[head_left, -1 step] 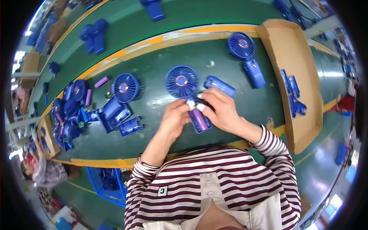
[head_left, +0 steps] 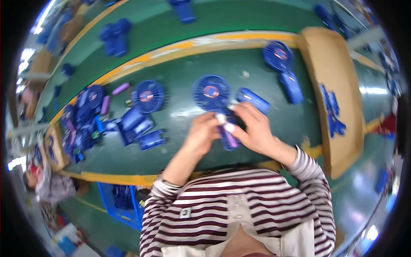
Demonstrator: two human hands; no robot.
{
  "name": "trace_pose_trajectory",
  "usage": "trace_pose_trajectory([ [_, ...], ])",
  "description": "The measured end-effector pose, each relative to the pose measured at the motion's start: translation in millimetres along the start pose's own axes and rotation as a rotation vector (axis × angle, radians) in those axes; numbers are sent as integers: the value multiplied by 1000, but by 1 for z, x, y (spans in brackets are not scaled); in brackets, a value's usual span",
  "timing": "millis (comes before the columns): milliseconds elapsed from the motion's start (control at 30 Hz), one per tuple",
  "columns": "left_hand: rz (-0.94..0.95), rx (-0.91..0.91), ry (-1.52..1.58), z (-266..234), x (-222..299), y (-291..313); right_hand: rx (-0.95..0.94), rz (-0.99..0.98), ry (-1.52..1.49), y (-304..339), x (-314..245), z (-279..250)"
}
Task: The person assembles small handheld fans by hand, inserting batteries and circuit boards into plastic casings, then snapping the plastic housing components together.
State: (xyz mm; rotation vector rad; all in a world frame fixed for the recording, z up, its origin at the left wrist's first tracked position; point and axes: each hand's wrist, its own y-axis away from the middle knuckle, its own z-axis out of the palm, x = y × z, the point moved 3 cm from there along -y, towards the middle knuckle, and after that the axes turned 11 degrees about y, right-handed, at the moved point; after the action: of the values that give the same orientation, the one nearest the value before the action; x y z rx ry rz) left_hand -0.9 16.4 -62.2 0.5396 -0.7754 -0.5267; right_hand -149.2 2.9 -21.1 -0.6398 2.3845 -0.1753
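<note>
A blue handheld fan (head_left: 211, 93) lies in front of me, its round grille pointing away. Its handle is open and shows a purple cylindrical battery (head_left: 231, 139) inside. My left hand (head_left: 203, 133) grips the left side of the handle near its neck, fingers closed. From the right, my right hand (head_left: 257, 129) pinches the same spot with thumb and fingers. White coverings sit on some fingertips, and blur hides the small parts between them. Just beyond my right hand lies a loose blue handle cover (head_left: 253, 101).
Left of the hands are another fan (head_left: 148, 96), blue shell pieces (head_left: 152, 139) and a pile of fan parts (head_left: 81, 128). Another fan (head_left: 278, 56) lies at the far right, beside a cardboard tray (head_left: 342, 145) holding blue pieces. A blue crate (head_left: 138, 207) stands below the bench edge. Farther left, a person (head_left: 55, 190) sits.
The whole view has shifted slightly, so the bench things appear farther right and the picture is blurrier. Both hands remain at the fan's handle, with less of the purple battery showing.
</note>
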Motion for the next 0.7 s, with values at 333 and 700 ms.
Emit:
trace_pose_trajectory([
  [333,26,-130,183,-5,-25,-5,-46,395,-182,41,-1,33],
  [700,99,-137,162,-2,-35,-13,-84,563,-573,49,26,31],
])
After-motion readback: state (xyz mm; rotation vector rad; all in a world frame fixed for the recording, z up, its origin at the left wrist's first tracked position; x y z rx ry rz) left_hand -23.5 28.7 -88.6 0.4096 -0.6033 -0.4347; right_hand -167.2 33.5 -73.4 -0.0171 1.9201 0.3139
